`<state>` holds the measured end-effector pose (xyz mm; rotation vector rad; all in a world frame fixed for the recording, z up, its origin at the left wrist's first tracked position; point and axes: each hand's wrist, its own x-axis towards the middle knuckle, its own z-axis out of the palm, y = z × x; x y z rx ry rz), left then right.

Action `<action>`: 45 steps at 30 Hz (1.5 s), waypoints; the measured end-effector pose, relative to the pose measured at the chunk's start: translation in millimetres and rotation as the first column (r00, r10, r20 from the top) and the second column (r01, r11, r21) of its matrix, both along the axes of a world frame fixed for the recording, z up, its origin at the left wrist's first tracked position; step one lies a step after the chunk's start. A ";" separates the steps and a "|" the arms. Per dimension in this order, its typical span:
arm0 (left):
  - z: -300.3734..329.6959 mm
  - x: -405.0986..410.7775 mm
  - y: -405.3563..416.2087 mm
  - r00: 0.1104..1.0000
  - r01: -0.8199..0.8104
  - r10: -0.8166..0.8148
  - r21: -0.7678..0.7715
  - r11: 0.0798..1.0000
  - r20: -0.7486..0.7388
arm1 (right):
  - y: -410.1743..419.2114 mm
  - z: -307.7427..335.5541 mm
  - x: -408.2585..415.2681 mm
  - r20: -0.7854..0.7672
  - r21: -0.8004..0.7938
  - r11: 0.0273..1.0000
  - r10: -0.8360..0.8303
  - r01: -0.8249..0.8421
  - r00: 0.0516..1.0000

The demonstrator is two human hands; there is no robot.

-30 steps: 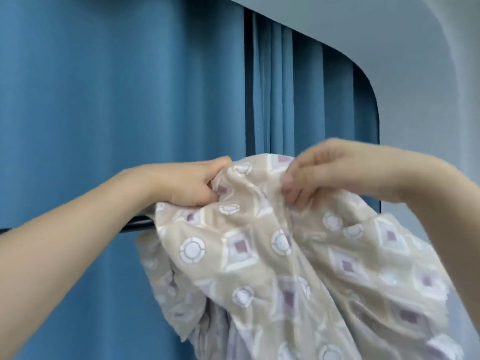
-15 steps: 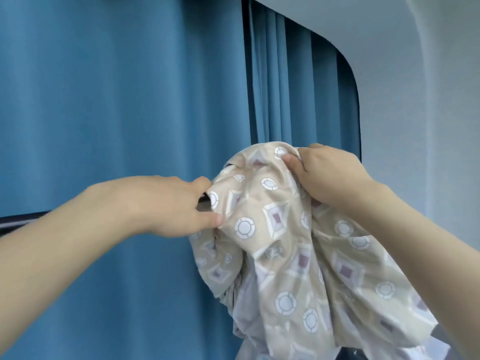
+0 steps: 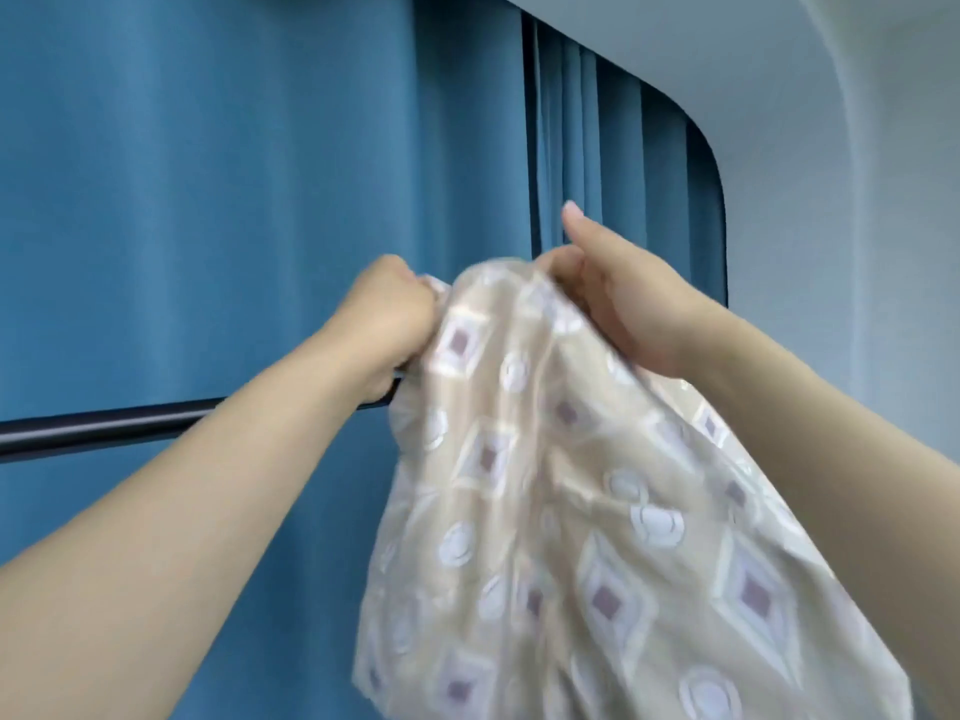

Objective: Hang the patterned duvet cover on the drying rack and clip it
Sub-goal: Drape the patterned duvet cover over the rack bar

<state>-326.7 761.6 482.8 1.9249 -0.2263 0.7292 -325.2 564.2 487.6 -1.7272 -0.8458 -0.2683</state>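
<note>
Both your arms are up and reaching forward. Your left hand [image 3: 387, 319] is balled into a fist, its fingers [image 3: 415, 304] curled tight round the left end of the top fold of the patterned duvet cover [image 3: 561, 511]. That fist sits just above the dark rail of the drying rack [image 3: 104, 426], and your left forearm crosses in front of the rail, hiding a stretch of it. Your right hand [image 3: 623, 298] has the same top fold a little further right: the fingers are tucked into the cloth and gripping it, while one digit sticks straight up clear of the fabric. The two hands are close together, with a short hump of cloth bunched between them.

The duvet cover is held up high, at about rail height and just in front of it. Whether any of it lies over the rail, you cannot tell from here, since cloth and hand cover the spot where they meet. From your grip it falls in a wide, loose bundle down to the lower edge of the view, beige with white rings and white diamonds with mauve centres, somewhat blurred.

Behind it all hangs a blue curtain [image 3: 208, 200], pleated toward the right, and to the right of that a pale wall [image 3: 857, 226].
</note>
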 end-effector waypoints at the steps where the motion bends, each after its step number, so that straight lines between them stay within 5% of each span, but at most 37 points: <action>1: 2.2 -4.1 7.5 0.998 0.044 -0.035 -0.196 0.980 0.047 | 2.7 -3.9 4.4 0.009 0.002 0.999 -0.038 0.038 0.999; 4: 15.2 -24.1 27.0 0.968 0.194 -0.073 -0.539 0.820 0.239 | 12.5 -14.7 7.5 0.169 -0.218 0.951 -0.186 0.221 0.968; 6: 27.6 -42.7 35.3 0.952 0.222 -0.040 -0.598 0.771 0.302 | 23.5 -16.7 2.7 0.254 -0.482 0.830 -0.173 0.280 0.952; 9: 40.6 -67.2 45.6 0.949 0.166 0.042 -0.610 0.775 0.312 | 43.1 -11.5 1.9 0.325 -0.581 0.728 -0.203 0.364 0.924; 11: 42.0 -78.5 55.6 0.961 -0.016 0.136 -0.441 0.897 0.241 | 53.5 -8.7 4.6 0.400 -0.569 0.682 -0.259 0.460 0.879; 13: 32.6 -89.6 68.2 0.961 -0.224 0.229 -0.047 0.973 0.153 | 60.4 -11.4 8.2 0.540 -0.514 0.646 -0.268 0.565 0.798; 15: 18.0 -106.5 77.8 0.973 -0.215 0.229 0.246 0.945 -0.030 | 64.4 -15.0 12.3 0.613 -0.488 0.627 -0.249 0.607 0.750; 17: 2.3 -122.2 79.5 0.947 -0.081 0.183 0.353 0.932 -0.266 | 68.3 -14.3 13.6 0.575 -0.491 0.657 -0.250 0.573 0.779; 19: -6.5 -122.2 81.8 0.931 -0.146 0.275 0.444 0.884 -0.241 | 72.8 -6.7 11.4 0.508 -0.449 0.723 -0.277 0.525 0.816; 21: -6.2 -114.7 84.0 0.956 -0.187 0.251 0.346 0.919 -0.149 | 81.4 7.7 2.7 0.494 -0.344 0.802 -0.289 0.489 0.820; 23: -4.4 -108.1 83.2 0.989 -0.065 0.076 0.091 0.994 -0.129 | 92.3 27.4 -7.2 0.469 -0.164 0.897 -0.294 0.409 0.833; 26: -0.2 -106.6 86.3 0.995 0.097 -0.087 -0.305 0.947 0.046 | 109.1 44.2 -21.7 0.383 0.010 0.963 -0.251 0.268 0.889; 28: 0.8 -112.2 90.7 0.977 0.205 -0.151 -0.464 0.861 0.152 | 120.8 34.3 -22.7 0.332 -0.162 0.952 -0.196 0.261 0.923; 31: 0.7 -123.2 96.7 0.984 0.152 -0.084 -0.494 0.856 0.157 | 141.6 5.9 -26.9 0.326 -0.523 0.805 -0.113 0.279 0.938; 36: 4.6 -152.9 108.9 0.950 0.294 -0.308 -0.507 0.810 0.058 | 177.2 -5.9 -49.3 0.329 -0.472 0.855 -0.056 0.216 0.943; 40: -17.2 -189.5 116.1 0.913 0.369 -0.405 -0.319 0.873 -0.055 | 183.4 -15.9 -44.7 0.338 -0.405 0.898 -0.028 0.173 0.941; 42: -40.4 -203.6 116.5 0.897 0.336 -0.356 -0.119 0.934 -0.262 | 183.7 -22.7 -37.9 0.306 -0.373 0.924 0.040 0.082 0.951; 45: -75.7 -206.6 107.4 0.818 0.222 -0.063 0.212 0.952 -0.572 | 175.6 -22.3 -32.8 0.123 -0.286 0.954 0.128 -0.088 0.984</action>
